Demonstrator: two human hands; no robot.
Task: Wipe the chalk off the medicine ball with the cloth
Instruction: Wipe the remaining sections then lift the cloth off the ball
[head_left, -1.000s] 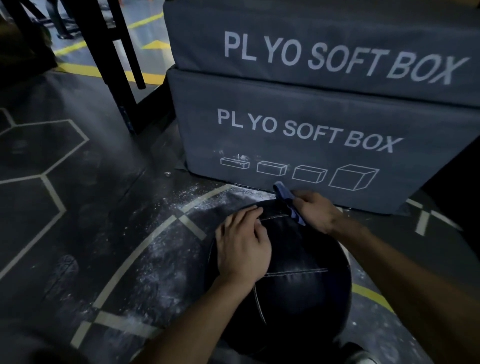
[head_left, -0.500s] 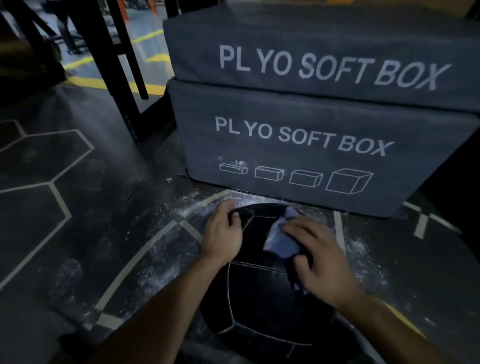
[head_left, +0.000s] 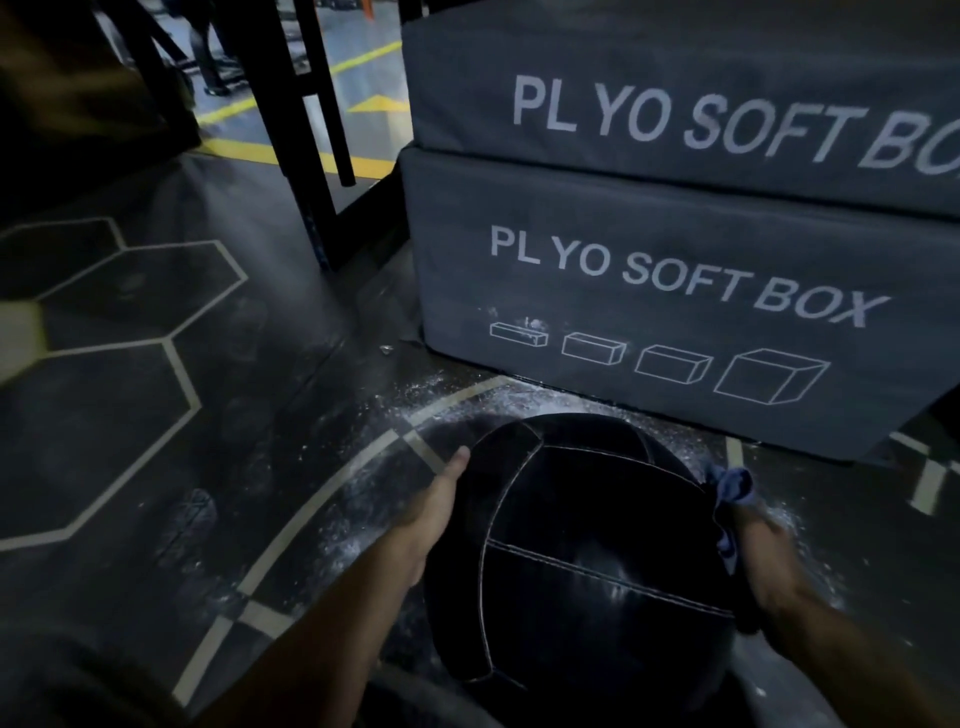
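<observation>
Here, the largest items are two stacked plyo soft boxes (head_left: 675, 249), grey, printed in white, standing on a dark gym floor (head_left: 156, 415) with pale hexagon lines. Loose chalk powder (head_left: 452, 395) is scattered on the floor along the lower box's base and to both sides of the ball.

The medicine ball (head_left: 576, 551) sits on the floor just in front of the lower box, between the person's two forearms. It is black, panelled, with pale stitched seams. A faint whitish smear shows on the lower right panel; lighting is dim, so other residue cannot be ruled out.

Left hand (head_left: 436, 514): pressed flat against the ball's left flank, fingers reaching round toward the far side, most of them hidden by the curve. Reads as steadying, not gripping.

Right hand (head_left: 763, 556): on the right flank, holding the blue cloth (head_left: 732, 493), which bunches out above the fingers and lies against the ball. The frame is blurred here; finger detail is unclear.

Judgement on handling: the ball looks heavy, firm-skinned with slight give, and smooth enough to slip or roll under rubbing. No handle, so hold it by opposing palms on the flanks, or brace one side while the cloth works the other. Seams likely trap chalk.
</observation>
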